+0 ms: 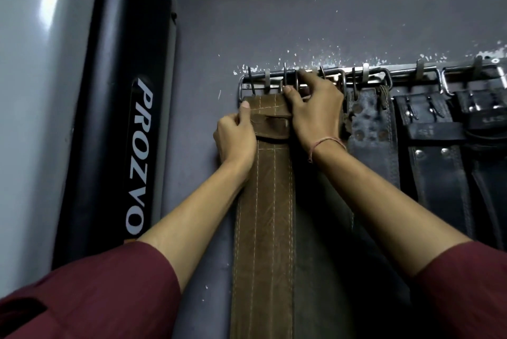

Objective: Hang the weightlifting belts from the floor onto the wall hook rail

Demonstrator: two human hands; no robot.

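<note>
A brown stitched leather belt (263,215) hangs straight down the grey wall from the left end of the metal hook rail (406,72). My left hand (236,135) grips the belt's left edge near its top, thumb on the front. My right hand (315,108) holds the belt's top right corner, its fingers up at the buckle and the hooks. The belt's buckle is mostly hidden by my fingers. To the right hang a worn grey belt (373,133) and two black belts (436,152) by their buckles.
A tall black and grey machine housing (118,119) marked PROZVO stands against the wall at the left, close to the brown belt. White paint chips speckle the wall above the rail. My dark red sleeves fill the lower corners.
</note>
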